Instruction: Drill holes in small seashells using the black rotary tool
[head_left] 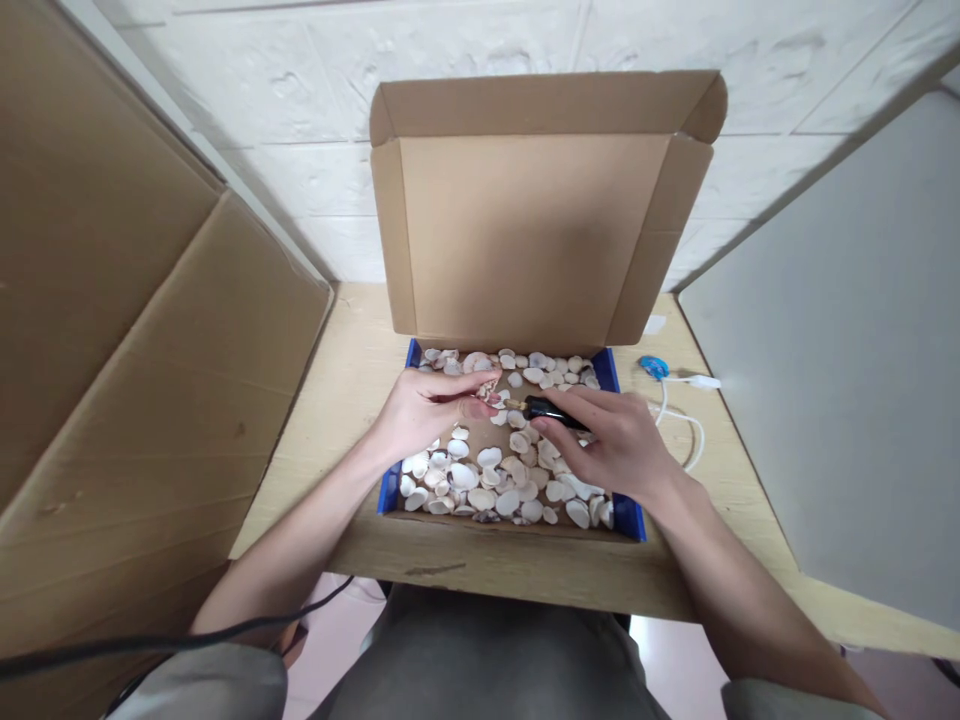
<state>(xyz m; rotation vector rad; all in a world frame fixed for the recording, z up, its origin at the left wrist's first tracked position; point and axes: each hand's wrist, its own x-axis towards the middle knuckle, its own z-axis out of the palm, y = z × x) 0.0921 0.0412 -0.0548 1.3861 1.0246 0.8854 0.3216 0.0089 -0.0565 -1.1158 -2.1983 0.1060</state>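
Between the thumb and fingers of my left hand (424,408) is a small brownish-white seashell (487,390), pinched over the middle of the box. My right hand (615,435) is wrapped round a black handheld mini drill (553,411) with a brass-coloured tip. The drill points left, its thin bit close to the shell; whether they touch I cannot tell. Below both hands lies an open cardboard box (626,505) with blue outer sides. Many loose white and cream seashells (484,480) cover its floor, thickest along the near side and the back.
The box's brown lid (532,230) stands raised at the back, near a white brick-pattern wall (300,110). On the wooden table (330,400), a blue object (654,368) and a white cable (701,440) lie to the right. Cardboard (247,330) rises at left, a grey panel (840,330) at right.
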